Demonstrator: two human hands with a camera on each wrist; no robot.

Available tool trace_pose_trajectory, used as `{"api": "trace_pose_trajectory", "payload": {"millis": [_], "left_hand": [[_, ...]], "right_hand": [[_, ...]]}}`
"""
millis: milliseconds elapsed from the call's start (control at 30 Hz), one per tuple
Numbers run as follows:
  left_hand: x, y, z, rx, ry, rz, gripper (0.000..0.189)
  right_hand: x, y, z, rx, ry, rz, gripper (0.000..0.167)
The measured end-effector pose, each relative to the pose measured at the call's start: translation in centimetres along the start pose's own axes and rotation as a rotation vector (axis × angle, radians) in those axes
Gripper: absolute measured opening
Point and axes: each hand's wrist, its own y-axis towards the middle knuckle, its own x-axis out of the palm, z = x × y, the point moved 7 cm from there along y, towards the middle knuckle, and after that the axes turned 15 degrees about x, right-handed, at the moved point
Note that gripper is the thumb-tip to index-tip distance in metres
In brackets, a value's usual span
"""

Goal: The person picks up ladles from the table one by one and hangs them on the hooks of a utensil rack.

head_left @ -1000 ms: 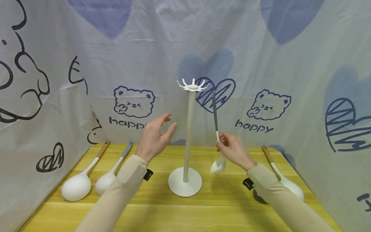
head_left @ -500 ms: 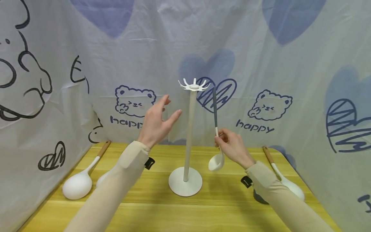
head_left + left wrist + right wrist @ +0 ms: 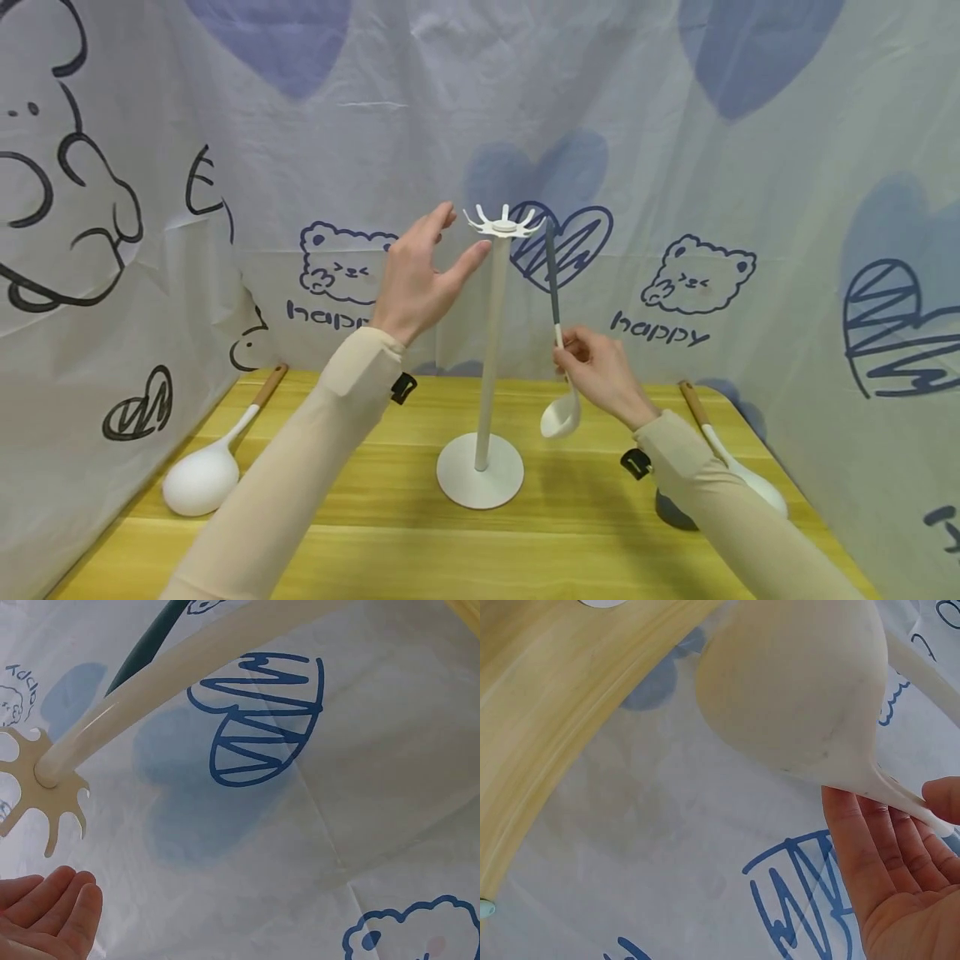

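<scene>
A white utensil stand stands mid-table, with a round base (image 3: 480, 487), an upright pole (image 3: 491, 358) and a ring of upturned hooks (image 3: 503, 226) on top. My left hand (image 3: 420, 279) is raised just left of the hooks, fingers loosely extended and holding nothing; in the left wrist view its fingertips (image 3: 88, 904) are close to the hook ring (image 3: 46, 776). Right of the pole, my right hand (image 3: 600, 371) pinches a white ladle (image 3: 560, 417) by its neck. Its dark grey handle (image 3: 552, 275) points up, the tip close to the hooks. The ladle's bowl (image 3: 799, 690) fills the top of the right wrist view.
At the left lies a white ladle (image 3: 201, 482) with a wooden handle. Another wooden-handled white utensil (image 3: 757, 490) lies at the right, partly behind my right sleeve, beside a dark rounded thing (image 3: 675, 510). A printed cloth (image 3: 450, 100) hangs behind the table (image 3: 390, 550).
My left hand has risen and moved right, up to the hooks. The ladle in my right hand has risen slightly and its handle tip has shifted left, towards the hooks.
</scene>
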Motion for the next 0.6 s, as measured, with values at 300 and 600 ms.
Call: {"api": "trace_pose_trajectory", "payload": {"millis": [300,600], "left_hand": [[0.5,1.4,0.8,0.027,0.018,-0.005,0.060],[1.2,1.9,0.5,-0.014,0.046,-0.092,0.069]], "right_hand": [[-0.5,0.4,-0.7,-0.031,-0.001,0.027,0.020],[-1.0,0.8,-1.2,-0.050,-0.020,0.039,0.022]]}}
